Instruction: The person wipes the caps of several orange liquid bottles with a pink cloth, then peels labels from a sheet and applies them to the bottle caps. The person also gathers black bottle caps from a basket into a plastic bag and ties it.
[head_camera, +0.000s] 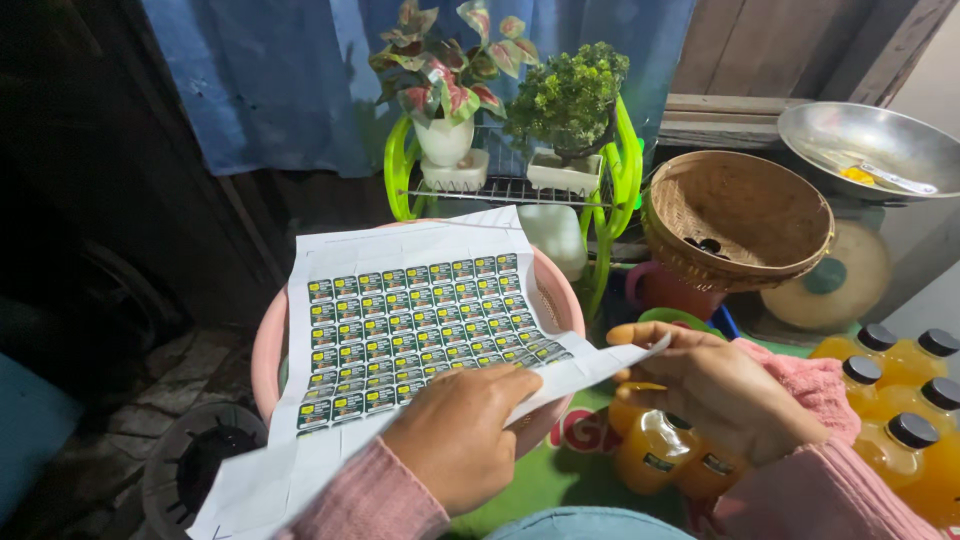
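Observation:
A white sheet of small dark square stickers (410, 320) lies across a pink plastic basin (268, 345). My left hand (462, 430) rests on the sheet's near edge and pinches the paper. My right hand (715, 385) holds the sheet's right corner between thumb and fingers, lifted slightly. Both wrists wear pink sleeves. Under my right hand lies a bottle of orange liquid (660, 450) on a green surface.
Several black-capped bottles of orange liquid (905, 395) stand at the right. A woven basket (740, 215) and a metal bowl (865, 140) sit behind them. Two potted plants (570, 105) stand on a green rack (400, 170). A dark round object (195, 465) lies on the floor at the left.

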